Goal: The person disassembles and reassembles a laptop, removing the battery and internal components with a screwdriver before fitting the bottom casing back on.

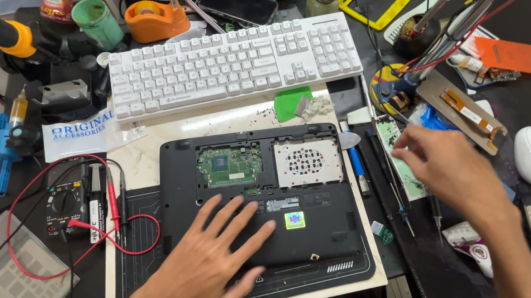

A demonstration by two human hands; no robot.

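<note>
Laptop (272,194): upside down on the work mat (370,280), just below the white keyboard (237,64).
Done: 2 panels off, circuit board (230,164) bare.
Left: main bottom cover in place.
Left hand (209,263): fingers spread, flat on cover, gripping nothing.
Right hand (447,170): loosely curled above screwdrivers (378,169), empty.
Room: tight, with multimeter (71,198) left, clutter right.
</note>
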